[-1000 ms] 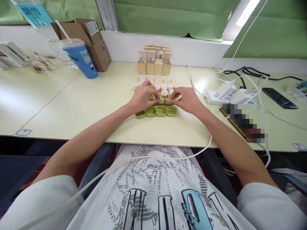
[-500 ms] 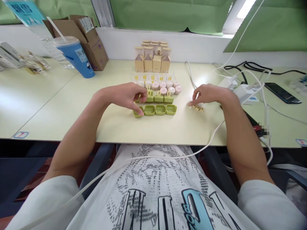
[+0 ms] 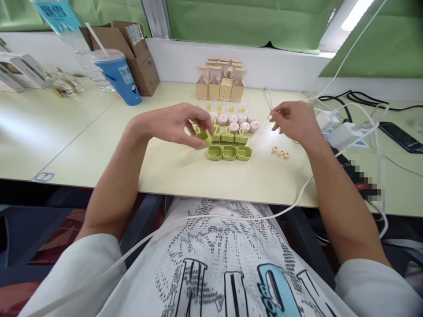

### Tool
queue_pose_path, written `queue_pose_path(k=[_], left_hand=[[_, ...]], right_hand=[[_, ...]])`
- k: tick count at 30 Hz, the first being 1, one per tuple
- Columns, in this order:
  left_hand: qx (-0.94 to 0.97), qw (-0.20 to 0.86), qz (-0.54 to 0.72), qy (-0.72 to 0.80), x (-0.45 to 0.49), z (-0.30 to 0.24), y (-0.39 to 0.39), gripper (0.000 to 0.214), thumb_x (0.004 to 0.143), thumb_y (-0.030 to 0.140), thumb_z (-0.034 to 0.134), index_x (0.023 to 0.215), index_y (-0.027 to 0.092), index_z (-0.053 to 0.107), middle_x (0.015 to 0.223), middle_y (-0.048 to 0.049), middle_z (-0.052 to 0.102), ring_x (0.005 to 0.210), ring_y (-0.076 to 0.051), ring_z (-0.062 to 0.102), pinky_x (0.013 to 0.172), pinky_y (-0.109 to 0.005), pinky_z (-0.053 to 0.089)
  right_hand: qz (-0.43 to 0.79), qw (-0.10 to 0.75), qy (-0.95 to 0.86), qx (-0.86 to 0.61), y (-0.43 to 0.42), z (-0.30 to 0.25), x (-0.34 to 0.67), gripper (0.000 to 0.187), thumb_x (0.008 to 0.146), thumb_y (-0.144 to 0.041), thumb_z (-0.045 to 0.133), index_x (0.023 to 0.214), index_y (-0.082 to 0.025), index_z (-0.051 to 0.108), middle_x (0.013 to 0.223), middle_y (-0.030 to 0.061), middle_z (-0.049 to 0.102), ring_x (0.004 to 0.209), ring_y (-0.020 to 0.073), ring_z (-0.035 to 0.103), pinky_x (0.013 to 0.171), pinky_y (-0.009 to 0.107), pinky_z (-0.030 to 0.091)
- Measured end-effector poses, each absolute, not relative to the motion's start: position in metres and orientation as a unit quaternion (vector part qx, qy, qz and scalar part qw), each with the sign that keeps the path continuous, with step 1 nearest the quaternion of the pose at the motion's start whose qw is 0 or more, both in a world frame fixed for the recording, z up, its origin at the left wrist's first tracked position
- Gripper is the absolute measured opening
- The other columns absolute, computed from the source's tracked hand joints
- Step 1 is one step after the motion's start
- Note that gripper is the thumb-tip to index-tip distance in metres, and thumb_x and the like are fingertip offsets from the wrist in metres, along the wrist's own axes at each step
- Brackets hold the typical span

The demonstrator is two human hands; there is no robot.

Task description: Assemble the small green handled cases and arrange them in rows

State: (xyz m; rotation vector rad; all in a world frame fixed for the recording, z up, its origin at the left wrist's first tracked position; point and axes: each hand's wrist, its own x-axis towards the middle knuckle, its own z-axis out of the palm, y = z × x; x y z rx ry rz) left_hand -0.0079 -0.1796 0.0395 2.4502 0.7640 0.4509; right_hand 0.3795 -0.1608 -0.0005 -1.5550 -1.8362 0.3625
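My left hand (image 3: 172,125) is raised just above the table and pinches a small green tray (image 3: 204,135) lifted from the left end of its row. Three green trays (image 3: 229,152) stay in that front row, and green pieces with loops (image 3: 234,135) stand behind them. Several pink round caps (image 3: 238,121) lie further back. My right hand (image 3: 295,121) hovers to the right with a tiny cream ring piece (image 3: 270,117) pinched between thumb and forefinger. A few similar cream pieces (image 3: 280,152) lie on the table below it.
Small tan cartons (image 3: 220,84) stand stacked by the back wall. A blue cup with a straw (image 3: 115,77), a water bottle (image 3: 71,35) and a brown cardboard box (image 3: 139,57) sit at the back left. A power strip with chargers (image 3: 343,132), cables and a phone (image 3: 399,136) lie on the right.
My left hand has picked the leftmost green tray off the table. My right hand has lifted from the loose cream pieces with one pinched in its fingers. The camera shifted slightly left.
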Motion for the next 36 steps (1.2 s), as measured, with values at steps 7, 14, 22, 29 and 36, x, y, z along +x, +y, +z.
queue_pose_path(k=[7,14,22,29,36], left_hand=[[0.847,0.205,0.403,0.279,0.040,-0.003,-0.177,0.051,0.082,0.044,0.103,0.126,0.024,0.089,0.118,-0.0120,0.084,0.109,-0.029,0.081,0.093,-0.040,0.067],[0.832,0.203,0.429,0.288,0.053,-0.027,-0.180,0.074,0.085,0.052,0.101,0.149,0.029,0.072,0.131,-0.0099,0.088,0.124,-0.031,0.084,0.105,-0.043,0.067],[0.822,0.272,0.414,0.282,0.059,-0.034,-0.180,0.070,0.074,0.045,0.108,0.130,0.030,0.068,0.126,-0.0078,0.078,0.102,-0.023,0.081,0.074,-0.034,0.062],[0.808,0.316,0.424,0.260,0.058,-0.033,-0.178,0.077,0.077,0.042,0.108,0.140,0.030,0.066,0.126,-0.0096,0.079,0.102,-0.023,0.080,0.074,-0.033,0.062],[0.805,0.357,0.402,0.252,0.055,-0.030,-0.176,0.071,0.078,0.050,0.108,0.132,0.030,0.066,0.120,-0.0077,0.082,0.102,-0.022,0.082,0.072,-0.032,0.059]], right_hand=[[0.212,0.568,-0.717,-0.344,-0.197,0.000,0.329,0.032,0.101,-0.062,0.086,0.098,-0.031,0.084,0.086,0.0042,0.081,0.073,0.0245,0.080,0.070,0.048,0.070],[0.131,0.462,-0.812,-0.332,-0.214,-0.015,0.309,0.020,0.107,-0.050,0.078,0.110,-0.036,0.092,0.107,0.0048,0.089,0.093,0.0280,0.082,0.089,0.051,0.071],[0.055,0.381,-0.865,-0.321,-0.207,-0.023,0.309,0.027,0.114,-0.046,0.066,0.114,-0.036,0.091,0.117,0.0048,0.089,0.102,0.0279,0.083,0.090,0.047,0.066],[-0.020,0.347,-0.879,-0.326,-0.205,-0.026,0.303,0.030,0.113,-0.030,0.059,0.108,-0.030,0.089,0.107,0.0079,0.088,0.094,0.0274,0.081,0.086,0.044,0.062],[-0.006,0.355,-0.873,-0.333,-0.212,-0.021,0.302,0.031,0.114,-0.031,0.062,0.102,-0.031,0.090,0.110,0.0054,0.089,0.097,0.0256,0.082,0.086,0.041,0.061]])
